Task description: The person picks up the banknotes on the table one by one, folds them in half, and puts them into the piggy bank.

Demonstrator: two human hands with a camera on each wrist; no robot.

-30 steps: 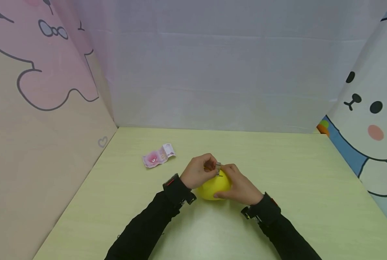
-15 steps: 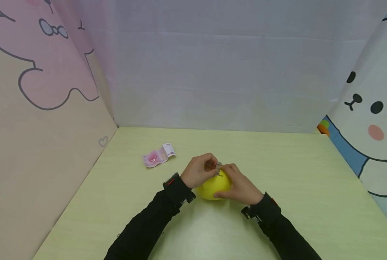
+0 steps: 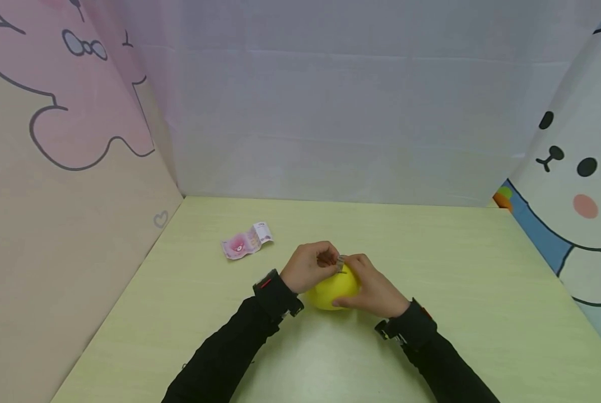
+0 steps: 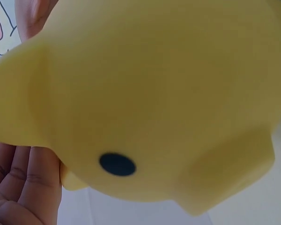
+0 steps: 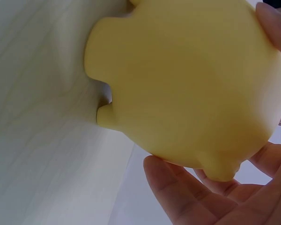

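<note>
Pale green worktop, walled by cartoon-printed panels: pink figure on the left panel, white bear on the right panel, plain lilac sheet at the back. Toward the middle of the worktop, nearer its front edge than its back, a round yellow piggy bank, standing on the surface with short stubby feet and one black dot eye plain in the left wrist view. Cupped from the right side by the right hand, thumb low against the front of the yellow body, fingers bent over its top. At the bank's upper left, the left hand, fingers curled together and pinching a small folded grey banknote right at the top of the bank, touching the right fingertips there. How far into the slot cannot be told. Black sleeves on both arms, wrist-worn devices at the cuffs. Well apart from the bank, toward the worktop's back left corner, a crumpled pink banknote lying flat, untouched by either hand.
</note>
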